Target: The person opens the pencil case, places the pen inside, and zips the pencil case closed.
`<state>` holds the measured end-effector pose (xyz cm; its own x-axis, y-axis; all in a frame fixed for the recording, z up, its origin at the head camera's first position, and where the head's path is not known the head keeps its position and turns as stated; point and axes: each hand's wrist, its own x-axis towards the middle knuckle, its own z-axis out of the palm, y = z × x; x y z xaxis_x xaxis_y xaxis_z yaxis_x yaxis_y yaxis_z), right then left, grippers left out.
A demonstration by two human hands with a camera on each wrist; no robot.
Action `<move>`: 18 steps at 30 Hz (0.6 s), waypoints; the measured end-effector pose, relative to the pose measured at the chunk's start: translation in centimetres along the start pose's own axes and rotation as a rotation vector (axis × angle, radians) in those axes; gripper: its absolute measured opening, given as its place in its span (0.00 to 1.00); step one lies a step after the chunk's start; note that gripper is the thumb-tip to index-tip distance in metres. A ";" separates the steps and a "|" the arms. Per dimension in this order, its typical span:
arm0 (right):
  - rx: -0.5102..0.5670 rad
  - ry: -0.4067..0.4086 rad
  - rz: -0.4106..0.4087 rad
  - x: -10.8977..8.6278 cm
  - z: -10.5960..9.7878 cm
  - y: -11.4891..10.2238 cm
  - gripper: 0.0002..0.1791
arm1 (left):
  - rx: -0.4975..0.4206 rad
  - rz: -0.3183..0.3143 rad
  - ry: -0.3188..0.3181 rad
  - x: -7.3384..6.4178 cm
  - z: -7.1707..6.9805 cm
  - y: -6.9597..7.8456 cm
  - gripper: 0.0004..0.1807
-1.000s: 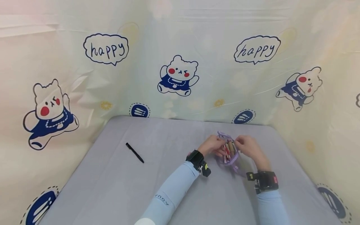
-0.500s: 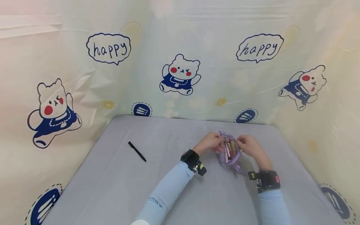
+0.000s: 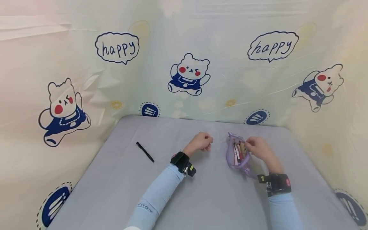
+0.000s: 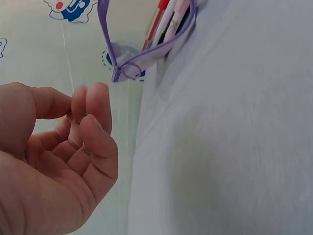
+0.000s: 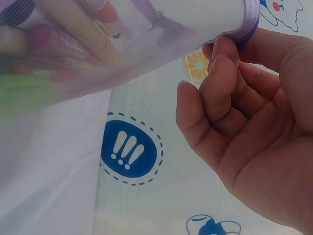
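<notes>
A see-through purple mesh pencil case (image 3: 230, 157) stands with its mouth spread on the right part of the table. Several pens (image 3: 236, 155) in red, white, pink and tan lie inside. My right hand (image 3: 257, 149) pinches the case's purple edge (image 5: 250, 24) between thumb and index finger. Left of the case, apart from it, my left hand (image 3: 200, 141) hovers over the table. In the left wrist view its fingers (image 4: 100, 147) are loosely curled and the thumb touches the index finger, with nothing seen between them. A black pen (image 3: 145, 152) lies farther left.
The table (image 3: 178, 191) has a grey cloth cover. Behind and beside it hangs a pale curtain (image 3: 221, 80) printed with bears and "happy" bubbles. Both forearms wear light blue sleeves and black wrist cameras.
My left hand has let go of the pencil case's edge and moved left. My right hand has kept its pinch on the other edge. The head view has turned slightly left.
</notes>
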<state>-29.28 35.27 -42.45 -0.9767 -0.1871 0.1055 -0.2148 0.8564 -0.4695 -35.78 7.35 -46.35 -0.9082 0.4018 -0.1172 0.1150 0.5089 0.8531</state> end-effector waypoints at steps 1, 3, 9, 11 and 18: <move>-0.001 -0.001 0.002 -0.1 -0.1 0.0 0.11 | 0.005 0.001 0.003 -0.1 -0.2 -0.1 0.17; 0.001 -0.004 -0.003 -0.2 -0.2 0.0 0.11 | 0.020 -0.004 0.012 -0.2 -0.6 -0.4 0.18; 0.008 0.008 -0.012 -0.1 -0.3 0.0 0.10 | 0.132 0.002 0.069 -1.5 -2.5 -1.2 0.17; 0.006 0.009 -0.011 -0.1 -0.3 0.0 0.10 | 0.158 -0.004 0.085 -1.8 -3.1 -1.8 0.17; -0.010 0.015 -0.015 0.0 -0.3 -0.2 0.09 | 0.213 -0.035 0.102 -2.9 -5.6 -3.8 0.17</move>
<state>-29.23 35.21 -42.08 -0.9732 -0.1928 0.1256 -0.2293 0.8585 -0.4587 -35.88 0.00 -46.46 -0.9479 0.3073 -0.0837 0.1550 0.6749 0.7214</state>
